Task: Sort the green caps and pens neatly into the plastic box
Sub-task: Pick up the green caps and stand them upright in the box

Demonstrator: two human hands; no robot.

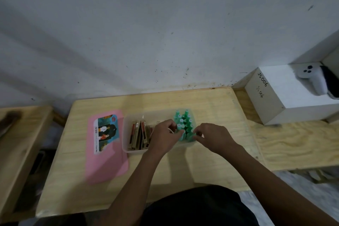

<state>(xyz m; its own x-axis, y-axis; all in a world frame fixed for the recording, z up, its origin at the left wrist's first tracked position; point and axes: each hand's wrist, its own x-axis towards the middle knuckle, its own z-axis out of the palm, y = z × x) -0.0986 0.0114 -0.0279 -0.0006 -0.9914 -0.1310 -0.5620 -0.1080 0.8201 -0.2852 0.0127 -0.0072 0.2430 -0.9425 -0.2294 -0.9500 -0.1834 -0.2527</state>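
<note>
I see the wooden table (211,102) filling the middle of my view, with a white carton (286,93) marked in pen off to the right and a pink lid (106,161) with a printed label lying flat just left of the plastic box (126,145). The box holds brown packets (138,134) in its left part and the green caps (184,122) packed upright in its right part. My left hand (163,136) pinches one cap at the cluster's near edge — fingers curled on it. My right hand (213,138) has fingertips against the cluster's right side; I cannot tell whether it grips anything.
</note>
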